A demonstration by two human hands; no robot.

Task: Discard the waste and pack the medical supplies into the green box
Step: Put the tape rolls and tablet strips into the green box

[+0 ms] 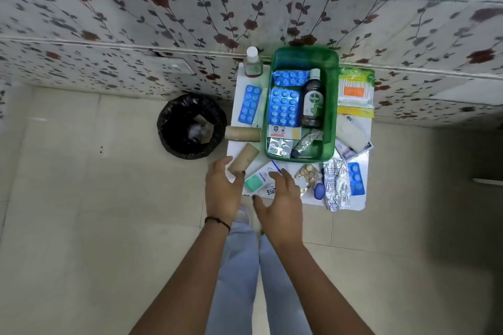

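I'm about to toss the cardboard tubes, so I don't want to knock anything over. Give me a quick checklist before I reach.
1. Both hands free: ok. The left hand and right hand are open and hold nothing.
2. Nearer cardboard tube reachable: ok, it lies just past the left fingertips.
3. Second tube unobstructed: ok, it lies on the table's left edge beside the green box.
4. Bin open and lined: ok, on the floor left of the table.
5. Tubes empty: cannot tell.
6. Small medicine carton clear of the grab: not ok, it sits right against the nearer tube.
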